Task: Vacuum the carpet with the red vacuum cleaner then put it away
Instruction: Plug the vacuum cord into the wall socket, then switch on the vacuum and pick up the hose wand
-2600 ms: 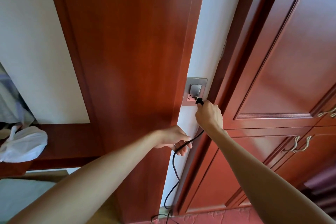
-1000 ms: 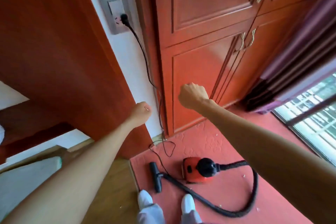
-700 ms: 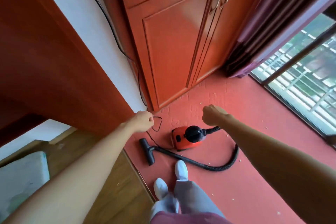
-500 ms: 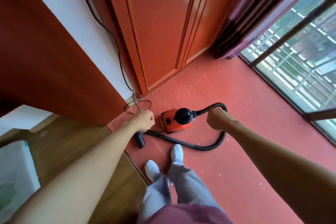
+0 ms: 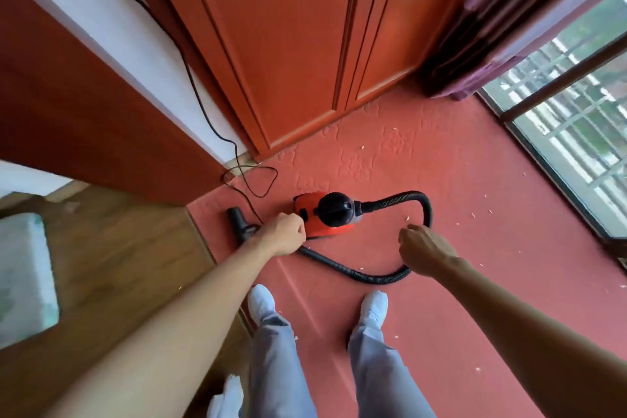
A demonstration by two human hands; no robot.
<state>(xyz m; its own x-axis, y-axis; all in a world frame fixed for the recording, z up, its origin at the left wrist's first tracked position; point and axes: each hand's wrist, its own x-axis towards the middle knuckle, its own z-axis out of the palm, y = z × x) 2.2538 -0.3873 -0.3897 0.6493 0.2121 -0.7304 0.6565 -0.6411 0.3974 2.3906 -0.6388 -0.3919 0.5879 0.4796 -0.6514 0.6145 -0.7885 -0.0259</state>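
Your left hand (image 5: pixel 283 235) is balled into an empty fist just left of the red vacuum cleaner (image 5: pixel 334 214) on the carpet (image 5: pixel 458 180), while your right hand (image 5: pixel 424 248) hangs loosely curled, holding nothing, right of it above the black hose (image 5: pixel 426 210).

Tilted down from the wall socket to the floor. Let go of the plug and the power cord (image 5: pixel 183 56), both gripped at the socket a moment ago. Dropped the left hand (image 5: pixel 283 235) and right hand (image 5: pixel 424 249) from socket height to hover over the red vacuum cleaner (image 5: pixel 334 212): left above its near-left edge, right now inside the loop of the hose (image 5: pixel 376 279). Loosened the right fist, seemingly, though blurred. Spread the feet (image 5: pixel 261 302) from side by side to well apart on the carpet (image 5: pixel 509 197).
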